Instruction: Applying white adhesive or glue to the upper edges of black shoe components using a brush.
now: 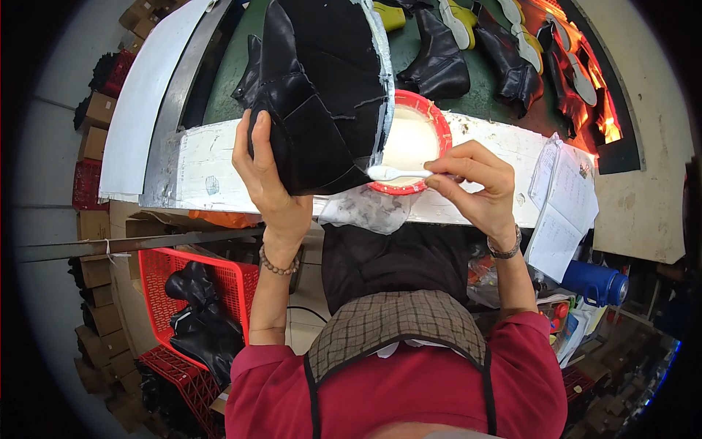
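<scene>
My left hand [272,175] is closed on a black leather boot upper [303,124], its thumb and fingers on the leather side. The piece is held up over the white worktop's edge, its dark lining facing right. A whitish coated band [385,66] runs along its right edge. Pinched in my right hand [477,181] is a white toothbrush-like brush [406,174], whose head touches the upper's lower right corner. Just behind the brush sits a round red-rimmed bowl [442,132] of cream-white liquid, partly hidden by the upper.
On the green belt [479,91] beyond the worktop lie several black boots [436,69] with yellow parts among them, under an orange glow at right. Written sheets [564,208] hang at the worktop's right, above a blue jug [596,284]. A red crate [152,293] holding black boots stands lower left.
</scene>
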The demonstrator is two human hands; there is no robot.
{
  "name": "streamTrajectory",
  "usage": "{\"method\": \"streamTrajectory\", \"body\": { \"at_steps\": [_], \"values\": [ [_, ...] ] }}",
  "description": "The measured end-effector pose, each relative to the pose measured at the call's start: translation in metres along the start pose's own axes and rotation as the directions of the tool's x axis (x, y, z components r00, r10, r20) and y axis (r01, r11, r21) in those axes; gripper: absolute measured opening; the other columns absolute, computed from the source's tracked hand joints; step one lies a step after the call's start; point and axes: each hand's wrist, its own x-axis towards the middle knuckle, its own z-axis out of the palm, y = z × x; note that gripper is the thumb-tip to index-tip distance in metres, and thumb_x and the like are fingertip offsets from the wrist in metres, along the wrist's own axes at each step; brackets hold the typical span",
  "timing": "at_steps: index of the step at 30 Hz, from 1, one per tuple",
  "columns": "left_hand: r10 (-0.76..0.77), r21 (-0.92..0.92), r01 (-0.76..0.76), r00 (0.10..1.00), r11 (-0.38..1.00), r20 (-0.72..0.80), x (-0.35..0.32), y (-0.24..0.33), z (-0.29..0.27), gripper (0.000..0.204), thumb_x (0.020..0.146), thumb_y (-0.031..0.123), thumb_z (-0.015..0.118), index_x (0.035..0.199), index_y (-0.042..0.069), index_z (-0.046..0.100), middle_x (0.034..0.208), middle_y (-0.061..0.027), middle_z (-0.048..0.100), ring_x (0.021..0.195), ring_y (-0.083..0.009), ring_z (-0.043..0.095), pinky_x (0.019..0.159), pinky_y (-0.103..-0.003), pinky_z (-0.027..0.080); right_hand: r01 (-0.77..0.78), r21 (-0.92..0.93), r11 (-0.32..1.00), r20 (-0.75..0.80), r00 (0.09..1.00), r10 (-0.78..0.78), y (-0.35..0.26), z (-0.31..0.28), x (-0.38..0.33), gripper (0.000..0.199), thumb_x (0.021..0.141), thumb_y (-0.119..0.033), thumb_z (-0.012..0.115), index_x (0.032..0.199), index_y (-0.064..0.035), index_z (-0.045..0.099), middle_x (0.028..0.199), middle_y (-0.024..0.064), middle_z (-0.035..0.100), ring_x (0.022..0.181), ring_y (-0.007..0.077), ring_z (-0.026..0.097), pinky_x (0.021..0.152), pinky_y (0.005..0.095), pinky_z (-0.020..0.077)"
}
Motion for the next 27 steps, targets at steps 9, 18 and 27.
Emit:
{"method": "streamTrajectory", "body": {
  "at_steps": [9, 18, 27],
  "values": [
    [-0.268, -0.278, 0.31, 0.946, 0.909, 0.18, -0.003, -0.031, -0.027, 0.071, 0.082, -0.005, 0.073, 0.149, -0.003, 0.05, 0.145, -0.0179, 0.059, 0.133, -0.0256, 0.058, 0.114, -0.036, 0.042, -0.181, -0.453, 0.873, 0.028, 0.976, 0.217, 0.055, -0.009, 0.008, 0.013, 0.086, -0.021, 0.08, 0.091, -0.0093, 0.081, 0.085, 0.0047, 0.072, 0.069, 0.0237, 0.068, 0.06, 0.0338, 0.0502],
    [-0.346, -0.547, 0.651, 0.752, 0.527, 0.561, -0.034, -0.083, -0.066, 0.058, 0.085, -0.001, 0.071, 0.14, -0.009, 0.056, 0.13, -0.017, 0.068, 0.119, -0.0201, 0.065, 0.105, -0.032, 0.051, -0.185, -0.364, 0.913, 0.0, 0.98, 0.199, 0.064, -0.018, 0.021, 0.011, 0.085, -0.018, 0.081, 0.092, -0.0102, 0.08, 0.089, 0.0016, 0.071, 0.073, 0.0182, 0.066, 0.063, 0.0288, 0.0507],
    [-0.442, -0.265, 0.826, 0.505, 0.498, 0.741, -0.072, -0.138, -0.08, 0.027, 0.107, 0.019, 0.056, 0.121, -0.001, 0.069, 0.118, -0.0073, 0.07, 0.105, -0.0161, 0.064, 0.094, -0.032, 0.052, 0.068, -0.189, 0.98, 0.11, 0.993, -0.048, 0.041, -0.021, 0.033, 0.014, 0.08, -0.012, 0.084, 0.093, -0.0108, 0.08, 0.087, -0.0013, 0.072, 0.07, 0.0117, 0.064, 0.067, 0.0289, 0.0414]
  ]
}}
